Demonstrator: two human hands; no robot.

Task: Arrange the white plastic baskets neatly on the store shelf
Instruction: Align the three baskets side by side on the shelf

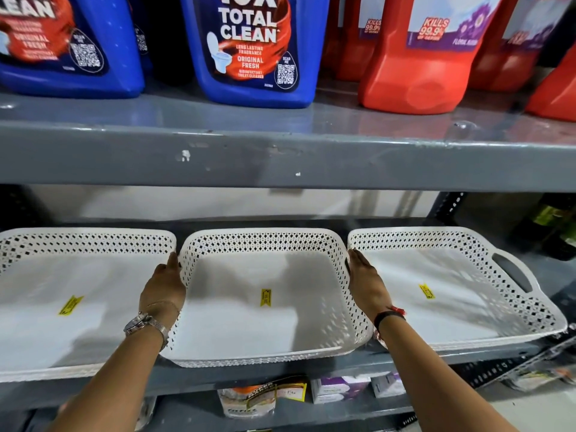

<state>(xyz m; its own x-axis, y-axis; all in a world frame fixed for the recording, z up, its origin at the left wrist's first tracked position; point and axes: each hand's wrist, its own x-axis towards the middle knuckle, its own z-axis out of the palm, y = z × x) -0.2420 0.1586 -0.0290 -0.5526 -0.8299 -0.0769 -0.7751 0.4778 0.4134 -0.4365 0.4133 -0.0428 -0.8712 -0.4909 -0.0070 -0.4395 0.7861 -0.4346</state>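
Three white plastic baskets with perforated walls stand side by side on the grey middle shelf, each with a yellow price sticker inside. My left hand presses flat against the left wall of the middle basket, in the gap beside the left basket. My right hand lies flat against the middle basket's right wall, next to the right basket. Both sets of fingers are straight and point toward the back. The middle basket's front rim overhangs the shelf edge slightly.
The upper shelf hangs low over the baskets and carries blue cleaner bottles and red bottles. Small packets and boxes lie on the shelf below. A dark bottle stands at the far right.
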